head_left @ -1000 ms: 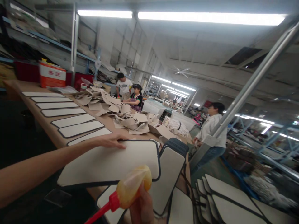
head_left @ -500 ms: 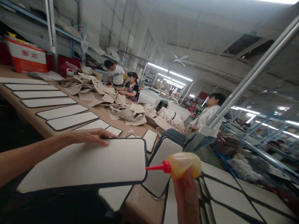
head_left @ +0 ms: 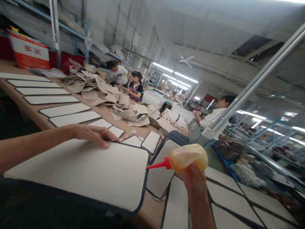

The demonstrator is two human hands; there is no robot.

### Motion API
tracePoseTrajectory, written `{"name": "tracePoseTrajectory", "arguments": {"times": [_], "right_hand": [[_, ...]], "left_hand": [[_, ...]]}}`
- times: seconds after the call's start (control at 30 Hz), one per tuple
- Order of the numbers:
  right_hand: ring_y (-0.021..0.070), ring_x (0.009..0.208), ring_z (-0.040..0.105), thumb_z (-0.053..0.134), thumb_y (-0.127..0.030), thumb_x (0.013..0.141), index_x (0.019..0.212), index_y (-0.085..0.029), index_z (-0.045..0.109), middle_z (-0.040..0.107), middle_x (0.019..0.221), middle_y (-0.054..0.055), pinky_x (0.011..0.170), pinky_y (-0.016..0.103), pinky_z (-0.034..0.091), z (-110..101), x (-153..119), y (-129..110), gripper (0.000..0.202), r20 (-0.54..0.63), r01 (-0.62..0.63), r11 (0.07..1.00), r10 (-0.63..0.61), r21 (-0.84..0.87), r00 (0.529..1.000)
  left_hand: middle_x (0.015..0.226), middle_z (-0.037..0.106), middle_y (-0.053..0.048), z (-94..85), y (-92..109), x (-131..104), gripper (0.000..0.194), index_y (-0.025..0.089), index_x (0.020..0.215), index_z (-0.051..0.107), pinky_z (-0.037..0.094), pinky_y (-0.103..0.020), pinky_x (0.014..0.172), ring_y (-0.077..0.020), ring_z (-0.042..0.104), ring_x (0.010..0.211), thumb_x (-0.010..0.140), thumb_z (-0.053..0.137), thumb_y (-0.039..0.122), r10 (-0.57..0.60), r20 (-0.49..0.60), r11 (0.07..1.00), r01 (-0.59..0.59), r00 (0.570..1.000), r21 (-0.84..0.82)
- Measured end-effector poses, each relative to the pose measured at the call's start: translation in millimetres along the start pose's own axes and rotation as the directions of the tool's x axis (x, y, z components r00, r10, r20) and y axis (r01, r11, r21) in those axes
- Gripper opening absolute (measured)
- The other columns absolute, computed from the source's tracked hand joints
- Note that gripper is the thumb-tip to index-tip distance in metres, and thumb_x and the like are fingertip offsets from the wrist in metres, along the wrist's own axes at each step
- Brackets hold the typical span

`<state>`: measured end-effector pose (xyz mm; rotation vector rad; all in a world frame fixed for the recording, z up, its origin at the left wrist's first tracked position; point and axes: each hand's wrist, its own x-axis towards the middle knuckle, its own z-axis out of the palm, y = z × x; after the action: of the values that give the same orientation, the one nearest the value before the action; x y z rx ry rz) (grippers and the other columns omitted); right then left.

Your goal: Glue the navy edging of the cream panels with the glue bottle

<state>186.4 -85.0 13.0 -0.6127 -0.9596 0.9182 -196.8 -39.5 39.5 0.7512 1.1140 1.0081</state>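
Cream flat panel with dark edging (head_left: 90, 168) is gripped at its far edge by the left hand (head_left: 95, 135). Right of it, a soft translucent bottle of amber liquid with a red nozzle (head_left: 188, 157) is held in the right hand (head_left: 195, 178), its tip at the panel's right edge. Beyond the hands, beige loose pieces (head_left: 105, 90) are heaped on the brown desk (head_left: 71, 92).

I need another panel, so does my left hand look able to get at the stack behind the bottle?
Probably not as things stand: the left hand grips a panel, and the bottle in the right hand hangs in front of part of the stack.
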Motion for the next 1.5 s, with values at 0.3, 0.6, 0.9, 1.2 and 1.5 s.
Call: {"name": "tracePoseTrajectory", "arguments": {"times": [0.3, 0.6, 0.9, 1.2, 1.5], "right_hand": [[0.0255, 0.094, 0.066, 0.081, -0.037, 0.06, 0.11, -0.028, 0.065, 0.069, 0.108, 0.004, 0.079, 0.037, 0.057, -14.8, -9.8, 0.9, 0.054, 0.014, -0.043, 0.998, 0.043, 0.036, 0.999], [0.024, 0.098, 0.065, 0.082, -0.037, 0.06, 0.115, -0.031, 0.062, 0.067, 0.112, 0.004, 0.084, 0.034, 0.055, -14.3, -21.8, -9.9, 0.059, 0.03, -0.03, 0.998, 0.028, 0.054, 0.999], [0.023, 0.091, 0.067, 0.084, -0.034, 0.059, 0.116, -0.032, 0.062, 0.07, 0.106, 0.002, 0.09, 0.039, 0.052, -12.2, -32.7, -16.7, 0.061, 0.029, -0.05, 0.994, 0.047, 0.1, 0.998], [0.0213, 0.083, 0.069, 0.083, -0.031, 0.06, 0.117, -0.032, 0.061, 0.071, 0.099, 0.003, 0.083, 0.035, 0.055, -12.0, -40.5, -19.0, 0.06, 0.068, -0.069, 0.989, 0.06, 0.13, 0.996], [0.0212, 0.089, 0.067, 0.081, -0.034, 0.063, 0.126, -0.032, 0.054, 0.068, 0.112, 0.003, 0.088, 0.035, 0.052, -12.3, -47.9, -12.1, 0.069, 0.009, -0.021, 0.996, 0.02, 0.091, 1.0]], "left_hand": [[0.092, 0.072, -0.014, 4.1, -0.2, -3.1, 0.041, 0.004, 0.111, 0.066, 0.055, -0.036, 0.065, -0.0337, 0.067, 0.086, 0.073, 0.054, -0.003, -0.241, 0.294, 0.97, 0.227, 0.925, 0.083], [0.096, 0.072, -0.007, 16.8, 5.0, -21.0, 0.044, 0.012, 0.114, 0.067, 0.047, -0.021, 0.075, -0.0256, 0.064, 0.095, 0.071, 0.072, 0.018, -0.164, 0.569, 0.851, -0.176, 0.806, 0.495], [0.094, 0.073, -0.011, 20.3, 4.7, -29.8, 0.048, 0.006, 0.112, 0.067, 0.049, -0.026, 0.076, -0.0277, 0.066, 0.089, 0.065, 0.077, 0.014, -0.146, 0.502, 0.904, -0.091, 0.852, 0.418], [0.096, 0.073, -0.013, 12.2, -2.5, -27.3, 0.051, 0.003, 0.109, 0.066, 0.053, -0.029, 0.075, -0.0313, 0.066, 0.097, 0.059, 0.074, -0.004, -0.13, 0.388, 0.971, 0.038, 0.912, 0.235], [0.096, 0.073, -0.012, 10.5, -4.9, -33.0, 0.049, 0.004, 0.111, 0.066, 0.05, -0.023, 0.074, -0.0256, 0.066, 0.091, 0.064, 0.077, 0.009, -0.152, 0.448, 0.955, 0.015, 0.881, 0.295]]}}
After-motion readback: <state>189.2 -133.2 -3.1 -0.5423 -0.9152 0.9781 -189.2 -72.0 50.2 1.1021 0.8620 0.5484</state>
